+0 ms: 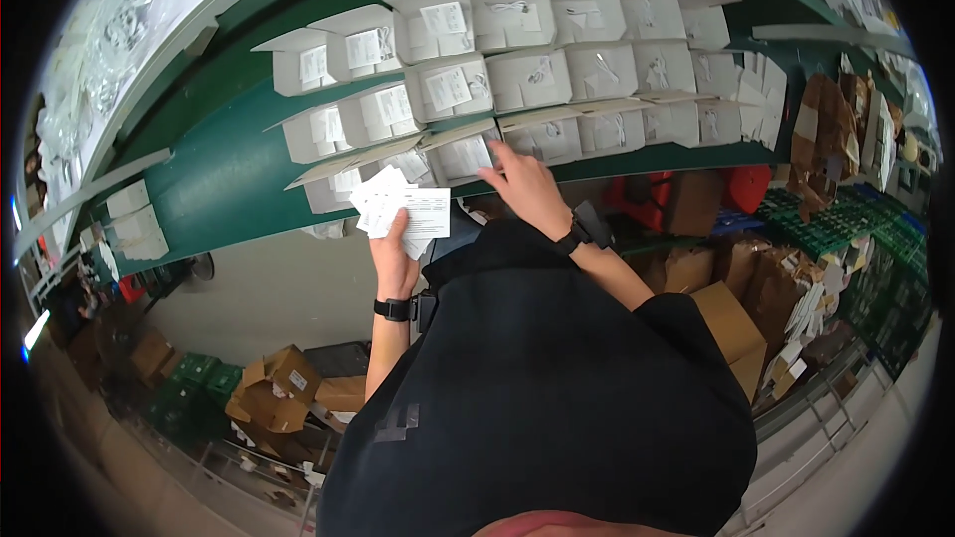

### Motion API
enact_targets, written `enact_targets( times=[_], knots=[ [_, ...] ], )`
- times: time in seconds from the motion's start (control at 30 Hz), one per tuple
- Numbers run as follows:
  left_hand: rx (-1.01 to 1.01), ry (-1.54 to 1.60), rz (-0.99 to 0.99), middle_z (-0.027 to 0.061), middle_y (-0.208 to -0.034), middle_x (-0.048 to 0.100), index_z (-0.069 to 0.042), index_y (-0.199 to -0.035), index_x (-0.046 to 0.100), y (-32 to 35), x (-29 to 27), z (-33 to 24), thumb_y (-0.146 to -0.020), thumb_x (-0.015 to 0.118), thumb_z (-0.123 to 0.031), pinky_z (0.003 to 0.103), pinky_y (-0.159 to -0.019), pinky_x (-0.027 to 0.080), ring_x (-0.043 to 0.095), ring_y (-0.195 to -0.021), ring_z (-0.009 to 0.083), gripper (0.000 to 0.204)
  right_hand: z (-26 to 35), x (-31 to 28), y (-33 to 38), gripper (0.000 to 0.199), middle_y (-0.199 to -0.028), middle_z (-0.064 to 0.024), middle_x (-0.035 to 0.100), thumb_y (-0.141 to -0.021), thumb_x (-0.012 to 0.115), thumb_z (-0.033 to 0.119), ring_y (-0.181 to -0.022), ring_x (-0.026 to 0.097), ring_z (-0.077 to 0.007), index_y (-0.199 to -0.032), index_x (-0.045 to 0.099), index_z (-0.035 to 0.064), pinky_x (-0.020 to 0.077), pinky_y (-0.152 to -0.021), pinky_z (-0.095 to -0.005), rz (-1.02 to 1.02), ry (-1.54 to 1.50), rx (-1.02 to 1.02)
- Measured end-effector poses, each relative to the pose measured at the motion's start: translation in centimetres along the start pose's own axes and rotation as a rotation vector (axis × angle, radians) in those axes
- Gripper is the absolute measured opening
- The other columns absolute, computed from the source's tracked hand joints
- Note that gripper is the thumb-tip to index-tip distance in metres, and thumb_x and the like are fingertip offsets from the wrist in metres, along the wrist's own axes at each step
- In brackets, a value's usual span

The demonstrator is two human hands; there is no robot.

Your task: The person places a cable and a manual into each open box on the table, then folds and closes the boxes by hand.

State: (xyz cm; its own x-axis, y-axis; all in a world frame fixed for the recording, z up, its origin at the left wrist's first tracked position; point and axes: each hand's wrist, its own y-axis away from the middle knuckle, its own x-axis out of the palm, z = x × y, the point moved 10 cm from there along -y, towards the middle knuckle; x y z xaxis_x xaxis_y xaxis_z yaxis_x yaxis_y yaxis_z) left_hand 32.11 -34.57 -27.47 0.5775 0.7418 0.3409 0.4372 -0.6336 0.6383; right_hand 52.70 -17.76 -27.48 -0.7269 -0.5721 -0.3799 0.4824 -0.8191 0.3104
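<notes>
The left hand [394, 251] has its grip closed on a fanned stack of white cards [400, 207], held upright just short of the green desk [214, 184]. The right hand [524, 189] reaches forward with its fingers spread and loose, nothing pinched in them, its fingertips at the flap of an open white box [466, 154] in the nearest row.

To do this step well, I judge the stack wants to stay squared against the left thumb, so that only the top card slides free when the right hand comes back for it. One card per box seems the rule here, since the boxes beyond the right hand each show a paper slip inside beside a coiled cable [510, 7]. The box under the right fingertips should be held open by its flap, and the card laid flat on the contents, not wedged against a wall.

Much is hard to read. The fisheye bends the rows of boxes [557, 60] into an arc, and the far ones shrink to blurs. The right palm covers what lies inside the box it touches. The person's dark shirt [547, 408] hides the near edge of the desk and whatever lies beneath the hands. Brown cartons [274, 388] and green crates [846, 229] crowd the floor on both sides, their contents unclear.
</notes>
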Motion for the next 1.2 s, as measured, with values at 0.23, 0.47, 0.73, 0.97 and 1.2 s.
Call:
enact_targets(
  times=[0.23, 0.47, 0.73, 0.97, 1.2],
  knots=[
    [-0.134, -0.105, 0.149, 0.0143, -0.142, 0.062, -0.001, -0.151, 0.046, 0.1, 6.0, 3.6, -0.104, 0.059, -0.003, 0.043, -0.108, 0.053, 0.063, -0.128, 0.0299, 0.049, -2.9, 2.0, 3.8, 0.029, -0.079, -0.0168, 0.074, -0.094, 0.078, 0.022, -0.07, 0.072, -0.0272, -0.1, 0.072, -0.0051, 0.0552, -0.067, -0.0418, 0.223, -0.453, 0.287],
    [-0.234, 0.065, 0.336, 0.0188, -0.144, 0.06, 0.0, -0.152, 0.042, -0.5, 11.3, 3.1, -0.107, 0.049, -0.01, 0.046, -0.108, 0.054, 0.065, -0.128, 0.0371, 0.046, -8.9, -9.2, 4.4, 0.018, -0.073, -0.0045, 0.069, -0.096, 0.077, 0.015, -0.056, 0.06, -0.0079, -0.101, 0.071, -0.0009, 0.0461, -0.047, -0.026, -0.352, -0.198, 0.163],
    [-0.145, 0.013, 0.328, 0.0172, -0.144, 0.06, -0.001, -0.152, 0.041, -0.6, 14.8, 3.1, -0.107, 0.048, -0.012, 0.046, -0.11, 0.053, 0.064, -0.13, 0.0344, 0.047, -2.6, -2.4, 4.8, 0.02, -0.083, -0.008, 0.072, -0.098, 0.075, 0.017, -0.063, 0.064, -0.0106, -0.097, 0.069, -0.0026, 0.0514, -0.051, -0.0251, 0.038, -0.647, 0.273],
    [-0.051, 0.008, 0.259, 0.0105, -0.143, 0.061, -0.002, -0.153, 0.041, -2.5, 14.2, 1.9, -0.109, 0.051, -0.014, 0.043, -0.111, 0.053, 0.063, -0.13, 0.0257, 0.047, -1.1, -3.5, 2.5, 0.022, -0.08, -0.0072, 0.073, -0.104, 0.066, 0.016, -0.063, 0.066, -0.0114, -0.097, 0.069, -0.0047, 0.0518, -0.052, -0.0242, 0.118, -0.636, 0.207],
    [0.036, 0.151, 0.325, 0.0163, -0.148, 0.058, -0.002, -0.155, 0.039, -3.1, 15.2, -2.3, -0.11, 0.05, -0.014, 0.044, -0.11, 0.053, 0.064, -0.129, 0.0332, 0.048, 0.7, -12.7, -2.0, 0.025, -0.078, -0.0067, 0.074, -0.103, 0.068, 0.021, -0.064, 0.067, -0.0107, -0.101, 0.071, -0.0028, 0.0498, -0.052, -0.0242, -0.231, -0.024, 0.104]
  ],
)
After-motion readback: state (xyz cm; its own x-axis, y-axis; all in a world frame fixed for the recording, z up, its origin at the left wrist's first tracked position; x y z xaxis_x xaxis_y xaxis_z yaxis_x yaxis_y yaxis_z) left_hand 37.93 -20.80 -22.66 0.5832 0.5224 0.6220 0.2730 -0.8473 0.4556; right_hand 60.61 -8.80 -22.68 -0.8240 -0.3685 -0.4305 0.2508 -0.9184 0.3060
